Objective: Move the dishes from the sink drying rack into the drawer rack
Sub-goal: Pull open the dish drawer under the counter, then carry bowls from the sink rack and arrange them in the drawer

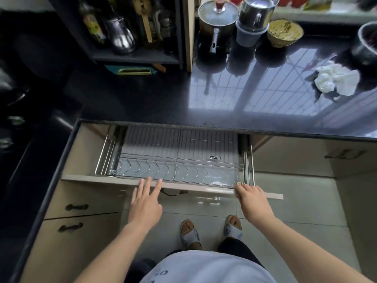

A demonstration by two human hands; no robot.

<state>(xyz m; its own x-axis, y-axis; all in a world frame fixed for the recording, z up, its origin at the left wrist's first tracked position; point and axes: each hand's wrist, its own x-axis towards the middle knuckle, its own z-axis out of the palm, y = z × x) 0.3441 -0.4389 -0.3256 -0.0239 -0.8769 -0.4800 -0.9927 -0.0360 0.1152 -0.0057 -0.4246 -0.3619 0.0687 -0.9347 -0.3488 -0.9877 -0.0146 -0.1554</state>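
Head view: right hand [247, 196] gripped drawer front [98, 177]; left hand [145, 198] flat; rack [177, 160] ran crosswise just beyond both.

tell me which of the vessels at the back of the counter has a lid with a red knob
The dark pot farthest left of the row, with a glass lid and a long handle pointing forward. The steel jar and the yellowish bowl beside it have no such lid.

left hand [145, 203]: arm extended forward, fingers held straight and spread | right hand [251, 198]: arm extended forward, fingers curled downward at the tips
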